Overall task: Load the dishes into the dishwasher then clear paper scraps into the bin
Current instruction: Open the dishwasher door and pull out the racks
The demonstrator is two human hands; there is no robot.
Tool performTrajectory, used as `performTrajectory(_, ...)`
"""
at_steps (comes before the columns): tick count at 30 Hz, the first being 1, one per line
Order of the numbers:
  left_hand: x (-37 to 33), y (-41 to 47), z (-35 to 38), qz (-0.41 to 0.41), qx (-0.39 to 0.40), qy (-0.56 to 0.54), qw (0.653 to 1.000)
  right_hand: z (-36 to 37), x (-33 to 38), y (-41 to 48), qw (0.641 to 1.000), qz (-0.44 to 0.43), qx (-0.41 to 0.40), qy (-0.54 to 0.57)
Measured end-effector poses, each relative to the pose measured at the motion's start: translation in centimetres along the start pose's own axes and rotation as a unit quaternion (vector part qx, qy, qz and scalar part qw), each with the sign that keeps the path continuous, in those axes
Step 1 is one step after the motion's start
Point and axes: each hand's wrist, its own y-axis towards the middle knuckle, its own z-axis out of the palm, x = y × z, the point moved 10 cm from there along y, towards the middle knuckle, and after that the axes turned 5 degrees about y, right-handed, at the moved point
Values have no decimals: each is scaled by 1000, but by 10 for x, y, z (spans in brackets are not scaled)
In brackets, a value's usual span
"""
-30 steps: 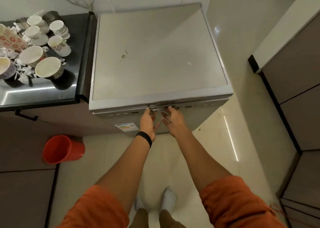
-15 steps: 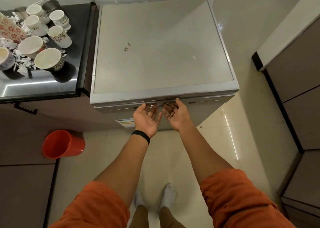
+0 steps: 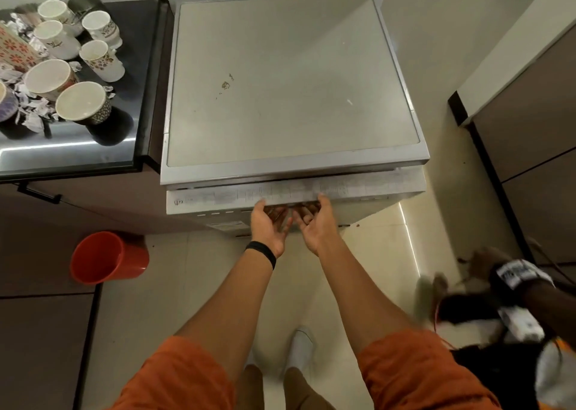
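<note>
Glossy cream floor tiles fill the lower part of the view, with brown cabinet fronts on 2 sides. 1 dishwasher stands in the middle, a boxy grey metal unit with a flat matte top marked by a small brown stain. Its door is tipped slightly out from the top, so that a paler strip of its upper edge shows under the lid. To its left, 1 dark, mirror-like countertop carries the dishes: about 8 ceramic cups, mostly white and round-mouthed, several with floral prints, plus 1 metal tumbler at the back. White crumpled paper scraps lie among the cups near the left edge. 1 red plastic bin, round and smooth, sits on the floor below the counter.

Both arms reach forward from orange sleeves. The left hand, with 1 black wristband, and the right hand are palm-up, fingers hooked under the door's handle recess, gripping it from below. A blurred second person shows at the right edge.
</note>
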Motion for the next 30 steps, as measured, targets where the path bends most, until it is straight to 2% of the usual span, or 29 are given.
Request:
performTrajectory(2, 0, -5, -18, 35, -55, 149, 987, -13, -3, -8, 1000, -11, -12, -19)
performTrajectory(3, -7, -12, -27, 75, -91, 247, 962, -19, -4, -11, 999, -17, -22, -30)
performTrajectory(4, -19, -19, -30, 137, -115, 348, 920, -23, -5, -13, 998, -22, -30, -41)
performTrajectory(7, -58, -55, 3, 359, -90, 563, 739, -32, -12, -24, 996, -24, -38, -75)
performTrajectory(9, -74, -64, 32, 441, -53, 650, 617, -41, -17, -27, 995, -23, -41, -91)
performTrajectory(11, -76, -48, 50, 427, -20, 744, 513, -55, -18, -26, 991, -29, -48, -118)
performTrajectory(14, -60, -19, 44, 339, 12, 844, 416, -78, -13, -32, 965, -65, -71, -246)
performTrajectory(15, -51, -13, 38, 318, 23, 860, 399, -83, -3, -37, 932, -110, -82, -335)
performTrajectory(16, -43, -9, 31, 307, 32, 866, 394, -83, 11, -44, 875, -178, -92, -441)
performTrajectory(18, -33, -8, 22, 310, 29, 864, 396, -64, 36, -61, 734, -328, -82, -589)
performTrajectory(20, -28, -11, 17, 320, 26, 860, 396, -36, 48, -71, 655, -421, -37, -626)
performTrajectory(22, -22, -16, 12, 325, 30, 861, 391, -7, 53, -71, 585, -465, 24, -664)
performTrajectory(24, -15, -20, 5, 321, 40, 866, 382, 8, 46, -54, 499, -421, 72, -754)
performTrajectory(27, -3, -20, -8, 312, 65, 871, 373, -5, 28, -30, 380, -248, 116, -884)
performTrajectory(28, 1, -19, -13, 300, 78, 874, 375, -14, 22, -27, 360, -212, 126, -900)
performTrajectory(30, 12, -14, -26, 260, 103, 885, 373, -32, 13, -28, 356, -178, 130, -908)
